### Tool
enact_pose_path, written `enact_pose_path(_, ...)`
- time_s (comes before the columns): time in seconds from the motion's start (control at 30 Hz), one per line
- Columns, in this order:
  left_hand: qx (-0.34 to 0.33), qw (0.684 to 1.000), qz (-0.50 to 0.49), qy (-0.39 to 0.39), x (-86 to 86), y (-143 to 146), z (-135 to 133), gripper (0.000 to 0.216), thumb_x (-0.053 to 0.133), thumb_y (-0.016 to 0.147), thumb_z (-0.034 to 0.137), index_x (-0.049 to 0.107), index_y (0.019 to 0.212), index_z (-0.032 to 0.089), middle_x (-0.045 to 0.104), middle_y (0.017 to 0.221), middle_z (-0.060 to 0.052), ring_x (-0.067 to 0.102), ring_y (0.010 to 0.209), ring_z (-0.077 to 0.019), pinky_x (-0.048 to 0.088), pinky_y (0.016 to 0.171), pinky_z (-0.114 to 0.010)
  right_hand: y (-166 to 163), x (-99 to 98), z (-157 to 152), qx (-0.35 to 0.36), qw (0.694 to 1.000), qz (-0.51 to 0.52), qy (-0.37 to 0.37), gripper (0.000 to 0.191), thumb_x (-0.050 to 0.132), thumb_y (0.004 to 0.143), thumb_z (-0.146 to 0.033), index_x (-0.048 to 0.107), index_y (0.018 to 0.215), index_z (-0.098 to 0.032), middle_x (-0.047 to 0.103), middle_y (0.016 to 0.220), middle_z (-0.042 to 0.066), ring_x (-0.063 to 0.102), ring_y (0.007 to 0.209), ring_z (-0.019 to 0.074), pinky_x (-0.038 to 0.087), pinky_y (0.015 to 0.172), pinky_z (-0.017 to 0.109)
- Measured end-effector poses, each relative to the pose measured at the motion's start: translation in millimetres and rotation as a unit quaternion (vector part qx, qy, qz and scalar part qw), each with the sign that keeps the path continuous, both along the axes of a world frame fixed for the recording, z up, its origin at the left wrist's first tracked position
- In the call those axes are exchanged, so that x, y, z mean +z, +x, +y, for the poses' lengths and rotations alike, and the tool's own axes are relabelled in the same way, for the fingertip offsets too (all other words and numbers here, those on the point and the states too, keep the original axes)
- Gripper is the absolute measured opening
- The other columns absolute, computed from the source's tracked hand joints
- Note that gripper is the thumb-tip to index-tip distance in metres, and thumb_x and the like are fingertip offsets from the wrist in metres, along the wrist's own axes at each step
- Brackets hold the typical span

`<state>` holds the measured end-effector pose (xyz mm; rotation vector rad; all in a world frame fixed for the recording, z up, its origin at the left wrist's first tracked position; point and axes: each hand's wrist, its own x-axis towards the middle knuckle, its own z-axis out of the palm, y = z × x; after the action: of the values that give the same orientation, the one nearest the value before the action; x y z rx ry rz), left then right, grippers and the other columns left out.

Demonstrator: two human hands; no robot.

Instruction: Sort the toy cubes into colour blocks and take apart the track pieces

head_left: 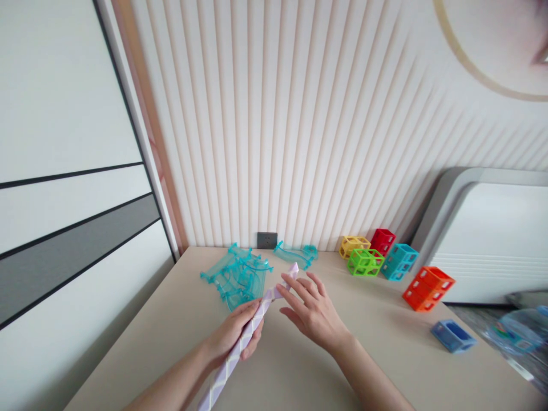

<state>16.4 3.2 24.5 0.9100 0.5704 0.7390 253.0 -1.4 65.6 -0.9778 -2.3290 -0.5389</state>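
Note:
A long, narrow lilac strip (241, 346) with pale crossing lines runs from the bottom edge up to the middle of the desk; whether it is cloth or paper I cannot tell. Around its middle my left hand (240, 328) is closed, thumb on the near side and fingertips showing beneath. At its far end the strip bends to the right and finishes in a pointed tip. My right hand (314, 311) hovers by that bent end with fingers spread, the fingertips at or against it. Just beyond the hands lies a pile of clear teal plastic pieces (242, 277).
Another teal piece (295, 255) lies by the wall, near a dark socket (267, 240). Towards the right stand open-sided plastic blocks: yellow (353, 245), green (365, 262), red (382, 241), teal (399, 262), orange (428, 289) and blue (454, 335). A grey-white panel (492, 228) rises past the desk's right edge.

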Motion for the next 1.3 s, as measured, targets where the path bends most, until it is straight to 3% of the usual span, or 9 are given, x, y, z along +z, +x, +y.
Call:
enact_pose_path(0.17, -0.039, 0.999, -0.001, 0.000, 1.7, 1.0, -1.7, 0.045, 0.056, 0.094, 0.056, 0.059, 0.074, 0.016, 0.052, 0.052, 0.006, 0.041, 0.026, -0.0050, 0.026, 0.029, -0.018, -4.3, 2.1, -2.9, -0.028, 0.999, 0.021, 0.031, 0.030, 0.064, 0.097, -0.033, 0.063, 0.126, -0.027, 0.061, 0.142, 0.011, 0.052, 0.132, 0.0281, 0.024, 0.118, 0.055)
enact_pose_path(0.37, -0.057, 0.997, 0.043, 0.037, 0.2, -0.2, -3.0, 0.050, 0.056, 0.093, 0.060, 0.058, 0.070, 0.016, 0.053, 0.048, 0.005, 0.043, 0.026, -0.0061, 0.024, 0.027, -0.018, -4.9, 8.3, -5.3, 0.064, 0.996, 0.046, -0.042, 0.020, 0.053, 0.101, -0.024, 0.058, 0.120, -0.021, 0.075, 0.108, 0.008, 0.062, 0.118, 0.0237, 0.015, 0.119, 0.055)
enact_pose_path(0.63, -0.079, 0.992, 0.091, 0.048, 1.5, -3.9, -2.1, 0.051, 0.058, 0.089, 0.065, 0.063, 0.103, 0.017, 0.060, 0.057, 0.005, 0.049, 0.029, -0.0077, 0.032, 0.028, -0.017, -6.5, 8.7, -9.6, 0.076, 0.991, 0.068, -0.087, 0.016, 0.049, 0.098, -0.021, 0.055, 0.113, -0.020, 0.068, 0.097, 0.007, 0.060, 0.101, 0.0245, 0.027, 0.110, 0.053)
enact_pose_path(0.8, -0.080, 0.988, 0.118, 0.053, 5.4, -6.9, -4.5, 0.061, 0.062, 0.087, 0.063, 0.058, 0.128, 0.018, 0.060, 0.059, 0.005, 0.051, 0.030, -0.0083, 0.036, 0.029, -0.016, -3.4, 8.1, -6.5, 0.099, 0.981, 0.101, -0.136, 0.015, 0.043, 0.101, -0.027, 0.054, 0.110, -0.020, 0.064, 0.094, 0.007, 0.057, 0.094, 0.0241, 0.032, 0.106, 0.053)
enact_pose_path(1.03, -0.120, 0.985, 0.109, 0.051, 10.5, -4.2, -9.6, 0.058, 0.061, 0.086, 0.067, 0.064, 0.114, 0.016, 0.060, 0.060, 0.004, 0.052, 0.031, -0.0078, 0.036, 0.030, -0.016, -3.5, 0.8, -4.8, 0.132, 0.923, 0.223, -0.283, 0.046, 0.026, 0.105, -0.053, 0.058, 0.100, -0.020, 0.064, 0.088, 0.008, 0.060, 0.082, 0.0214, 0.050, 0.078, 0.036)
enact_pose_path(1.2, -0.113, 0.990, 0.074, 0.047, 9.7, -1.9, -9.6, 0.051, 0.055, 0.090, 0.066, 0.062, 0.088, 0.015, 0.055, 0.055, 0.005, 0.047, 0.029, -0.0061, 0.027, 0.029, -0.016, -5.8, -4.0, -4.8, 0.088, 0.877, 0.287, -0.375, 0.042, 0.037, 0.104, -0.053, 0.062, 0.104, -0.020, 0.063, 0.081, 0.002, 0.057, 0.069, 0.0154, 0.049, 0.064, 0.026)
enact_pose_path(1.3, -0.092, 0.994, 0.038, 0.038, 10.7, -1.2, -10.1, 0.044, 0.054, 0.094, 0.059, 0.063, 0.098, 0.015, 0.055, 0.057, 0.006, 0.045, 0.028, -0.0053, 0.027, 0.030, -0.017, -3.1, -9.3, -0.5, 0.074, 0.875, 0.322, -0.355, 0.039, 0.044, 0.101, -0.051, 0.062, 0.118, -0.021, 0.066, 0.091, 0.004, 0.061, 0.077, 0.0165, 0.052, 0.069, 0.027)
